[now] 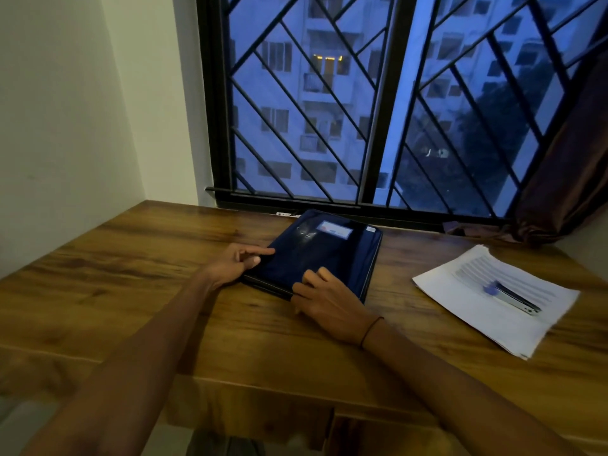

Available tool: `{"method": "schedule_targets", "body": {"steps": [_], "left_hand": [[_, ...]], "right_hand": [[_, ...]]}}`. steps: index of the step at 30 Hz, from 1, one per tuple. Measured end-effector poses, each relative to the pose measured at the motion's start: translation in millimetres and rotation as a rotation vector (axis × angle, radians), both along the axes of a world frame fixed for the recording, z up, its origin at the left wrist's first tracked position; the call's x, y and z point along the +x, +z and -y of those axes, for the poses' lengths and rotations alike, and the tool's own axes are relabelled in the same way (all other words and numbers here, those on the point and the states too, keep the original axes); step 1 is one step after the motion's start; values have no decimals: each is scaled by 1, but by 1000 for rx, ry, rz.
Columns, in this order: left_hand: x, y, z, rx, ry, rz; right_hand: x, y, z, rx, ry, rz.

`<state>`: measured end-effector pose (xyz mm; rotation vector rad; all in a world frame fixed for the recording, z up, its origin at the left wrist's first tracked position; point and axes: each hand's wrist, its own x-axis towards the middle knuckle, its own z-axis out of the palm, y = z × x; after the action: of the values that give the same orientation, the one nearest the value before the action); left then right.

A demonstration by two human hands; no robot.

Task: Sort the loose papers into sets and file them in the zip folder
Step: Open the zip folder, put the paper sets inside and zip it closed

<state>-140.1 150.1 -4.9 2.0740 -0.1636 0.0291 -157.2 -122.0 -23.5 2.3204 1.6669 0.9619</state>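
Bare hands (332, 299) on smooth rectangular folder (324, 248)

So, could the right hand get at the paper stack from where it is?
Probably yes. The right hand rests on the folder's near edge, and bare table lies between it and the papers; only a phone sits on them.

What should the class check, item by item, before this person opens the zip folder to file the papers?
1. Zip folder lies flat on the wooden table: ok.
2. Left hand steadies the folder, fingers on its left edge: ok.
3. Right hand is at the folder's near edge, where the zip runs: ok; whether it pinches the zip pull: cannot tell.
4. Folder unzipped: cannot tell.
5. Stack of papers sorted into sets: not ok, it lies as one pile.
6. Papers free to lift: not ok, a phone rests on them.
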Motion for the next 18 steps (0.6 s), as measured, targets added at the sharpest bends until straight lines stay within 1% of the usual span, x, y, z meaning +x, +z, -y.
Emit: {"method": "schedule_targets", "body": {"steps": [6,9,12,15,16,18], "left_hand": [[0,1,2,74,3,19],[2,-2,4,113,8,45],[5,-3,7,159,19,51],[13,1,17,239,67,41],[18,4,23,277,88,53],[27,11,44,447,135,82]], "right_hand": [[-10,3,55,-46,-42,-31],[-11,-1,81,-70,-82,-95],[-17,-1,101,-62,-167,-270],[-23,7,105,26,-239,-482],[-22,8,104,74,-243,-532],[-21,6,103,196,-242,-622]]}}
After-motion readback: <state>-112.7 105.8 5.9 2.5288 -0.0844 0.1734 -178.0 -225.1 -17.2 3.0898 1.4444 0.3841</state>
